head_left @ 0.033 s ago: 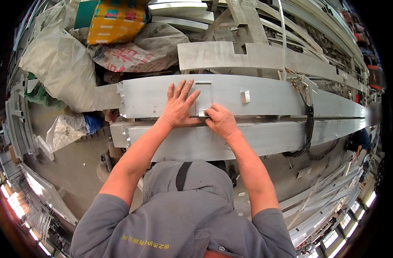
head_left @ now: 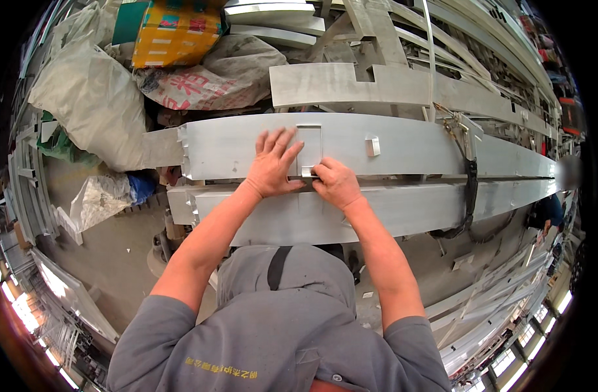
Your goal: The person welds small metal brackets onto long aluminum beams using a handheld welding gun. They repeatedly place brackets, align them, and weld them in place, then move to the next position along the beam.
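Observation:
A long silvery metal beam (head_left: 233,147) lies across in front of me, with a rectangular outline (head_left: 310,144) on its upper face. My left hand (head_left: 273,163) rests on the beam just left of that outline, its fingers spread and slightly blurred. My right hand (head_left: 336,183) is curled at the outline's near end, fingers bent together by a small bright metal edge (head_left: 307,172). Whatever its fingertips grip is hidden. Nearer to me, a second metal beam (head_left: 390,208) runs alongside the first, with a narrow gap between them.
A small bent metal piece (head_left: 373,146) stands on the far beam. Farther right, a dark cable (head_left: 471,189) hangs across both beams. Pale sacks (head_left: 86,98) and a yellow bag (head_left: 178,36) lie at the back left. A notched metal bar (head_left: 325,87) and other lengths lie behind.
My left hand's fingers have shifted slightly toward me and drawn a little closer together. My right hand keeps nearly the same place.

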Available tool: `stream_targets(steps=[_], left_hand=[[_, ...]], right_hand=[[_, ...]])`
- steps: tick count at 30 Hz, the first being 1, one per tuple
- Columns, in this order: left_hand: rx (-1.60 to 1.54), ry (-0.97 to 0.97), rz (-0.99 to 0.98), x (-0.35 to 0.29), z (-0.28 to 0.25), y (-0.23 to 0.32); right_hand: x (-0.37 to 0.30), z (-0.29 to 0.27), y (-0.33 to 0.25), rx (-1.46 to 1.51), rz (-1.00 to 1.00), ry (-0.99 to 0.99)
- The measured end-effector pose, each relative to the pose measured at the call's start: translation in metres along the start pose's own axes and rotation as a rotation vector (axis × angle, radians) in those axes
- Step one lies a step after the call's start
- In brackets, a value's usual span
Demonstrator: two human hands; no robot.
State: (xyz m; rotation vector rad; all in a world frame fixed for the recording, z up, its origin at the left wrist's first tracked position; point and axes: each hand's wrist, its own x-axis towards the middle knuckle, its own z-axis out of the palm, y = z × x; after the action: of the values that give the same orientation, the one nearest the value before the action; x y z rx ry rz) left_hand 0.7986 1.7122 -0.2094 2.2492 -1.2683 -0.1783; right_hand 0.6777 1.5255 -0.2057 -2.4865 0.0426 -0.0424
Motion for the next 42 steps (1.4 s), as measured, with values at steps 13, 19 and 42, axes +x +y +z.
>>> stream_targets(steps=[13, 19, 42], left_hand=[[-0.239, 0.121, 0.028, -0.014, 0.034, 0.022], [-0.228, 0.131, 0.045, -0.01, 0.035, 0.027], [-0.245, -0.017, -0.142, -0.018, 0.035, 0.025]], right_hand=[[-0.034, -0.06, 0.037, 0.011, 0.171, 0.146], [-0.145, -0.196, 0.244, -0.841, 0.748, 0.542], [-0.243, -0.25, 0.177, -0.044, 0.974, 0.398]])
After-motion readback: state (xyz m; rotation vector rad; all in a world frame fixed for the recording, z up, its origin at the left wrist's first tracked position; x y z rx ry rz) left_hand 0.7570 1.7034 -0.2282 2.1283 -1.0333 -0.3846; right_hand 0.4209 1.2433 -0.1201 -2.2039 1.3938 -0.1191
